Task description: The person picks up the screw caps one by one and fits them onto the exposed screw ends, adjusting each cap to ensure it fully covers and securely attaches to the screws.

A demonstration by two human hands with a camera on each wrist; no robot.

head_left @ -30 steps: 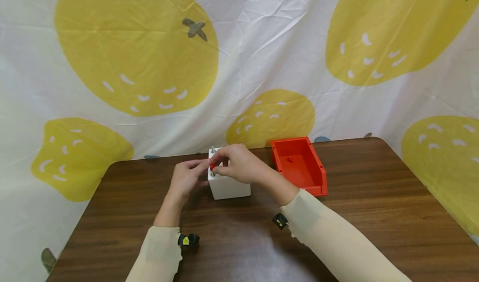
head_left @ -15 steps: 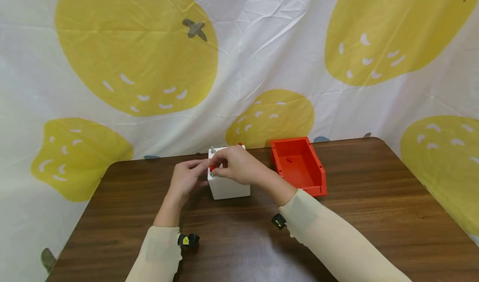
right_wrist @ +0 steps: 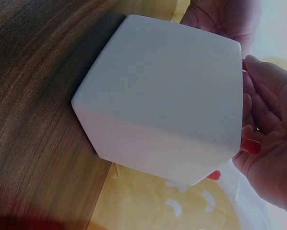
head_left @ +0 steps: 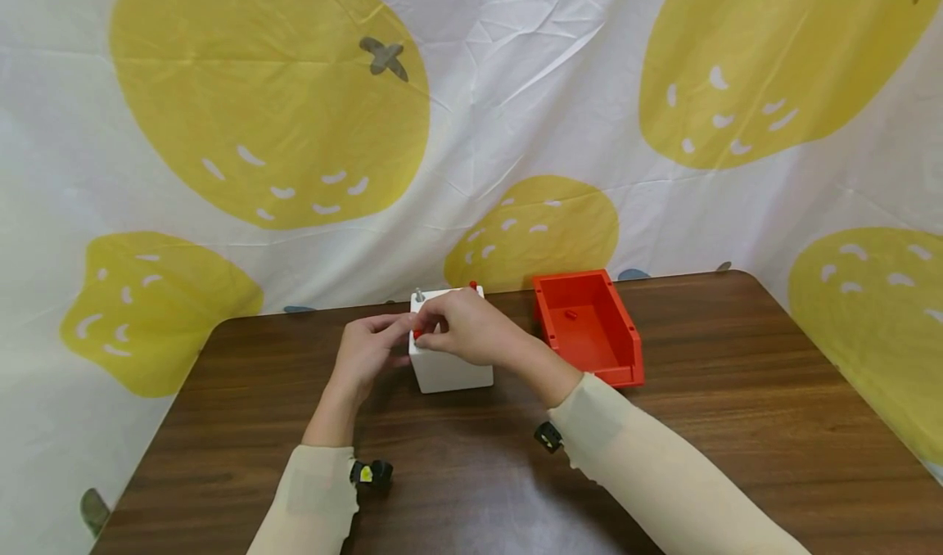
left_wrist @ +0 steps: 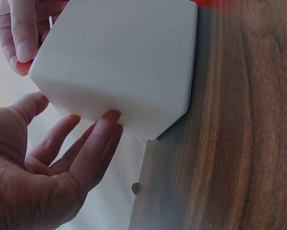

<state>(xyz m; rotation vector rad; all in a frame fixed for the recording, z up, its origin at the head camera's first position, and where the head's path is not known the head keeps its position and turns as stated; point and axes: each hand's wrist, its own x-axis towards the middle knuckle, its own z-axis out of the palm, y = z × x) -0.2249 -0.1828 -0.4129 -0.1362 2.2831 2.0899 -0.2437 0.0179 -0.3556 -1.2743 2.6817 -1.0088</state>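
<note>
A white block [head_left: 453, 371] stands on the table, with a bare metal post [head_left: 420, 295] at its far left top corner and a red cap at its far right one [head_left: 473, 283]. My right hand [head_left: 467, 326] pinches another small red cap [head_left: 417, 334] between thumb and fingertips at the near left corner of the top. My left hand [head_left: 364, 350] rests its fingertips on the block's left side, thumb near the top edge. In the right wrist view, two red caps [right_wrist: 251, 145] stick out from the block's top, apart from the one under the thumb.
To the right of the block is a red bin [head_left: 635, 346] with a small red piece [head_left: 570, 314] lying inside. A lemon-print curtain [head_left: 508, 129] hangs behind the brown wooden table [head_left: 457, 473].
The red cap in my right hand has gone slightly lower, covering the metal seen beneath it before. The far right cap shows more clearly above my right hand. My left hand has stayed put.
</note>
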